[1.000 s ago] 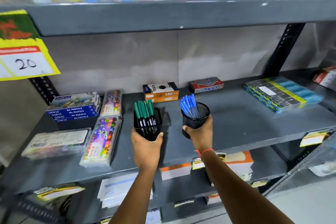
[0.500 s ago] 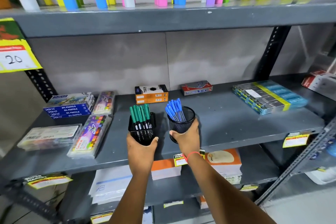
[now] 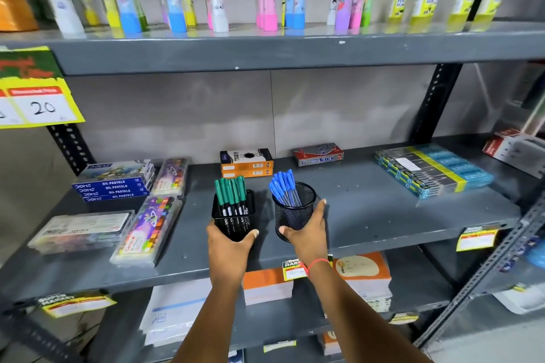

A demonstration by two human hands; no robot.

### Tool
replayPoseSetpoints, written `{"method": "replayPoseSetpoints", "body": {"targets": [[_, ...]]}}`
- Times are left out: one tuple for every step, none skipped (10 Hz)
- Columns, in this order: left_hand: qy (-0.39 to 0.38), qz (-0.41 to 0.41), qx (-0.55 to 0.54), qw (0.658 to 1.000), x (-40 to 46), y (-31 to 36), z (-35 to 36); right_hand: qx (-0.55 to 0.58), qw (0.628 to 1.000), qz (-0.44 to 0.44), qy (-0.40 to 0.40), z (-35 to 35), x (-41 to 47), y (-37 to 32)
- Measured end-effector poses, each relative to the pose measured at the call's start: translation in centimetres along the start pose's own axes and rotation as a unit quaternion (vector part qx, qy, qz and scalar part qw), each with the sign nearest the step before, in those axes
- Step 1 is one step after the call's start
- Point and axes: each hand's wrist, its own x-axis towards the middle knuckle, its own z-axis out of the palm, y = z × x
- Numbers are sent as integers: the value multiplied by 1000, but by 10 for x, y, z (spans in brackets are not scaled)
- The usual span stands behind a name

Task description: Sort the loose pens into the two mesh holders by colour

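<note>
Two black mesh holders stand side by side on the grey middle shelf (image 3: 368, 215). The left holder (image 3: 236, 219) is square and carries several green-capped pens (image 3: 230, 190). My left hand (image 3: 228, 247) wraps its near side. The right holder (image 3: 295, 209) is round and carries several blue pens (image 3: 283, 186). My right hand (image 3: 308, 230) grips its near and right side, fingers curled round the mesh. No loose pens show on the shelf.
Oil pastel boxes (image 3: 113, 183) and crayon cases (image 3: 147, 230) lie to the left. An orange box (image 3: 246, 162) and a red box (image 3: 318, 154) sit at the back. A blue-yellow stack (image 3: 433, 169) lies at the right. The upper shelf (image 3: 295, 50) overhangs.
Both hands keep hold of the holders. The holders shifted slightly left on the shelf, and the view tilted up, showing more of the upper shelf.
</note>
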Motion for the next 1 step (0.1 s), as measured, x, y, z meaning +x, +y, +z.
{"method": "replayPoseSetpoints", "body": {"targets": [[-10,10,2,1000,-5,2,-10,6,1000,-12,25,-13,-13,1]]}}
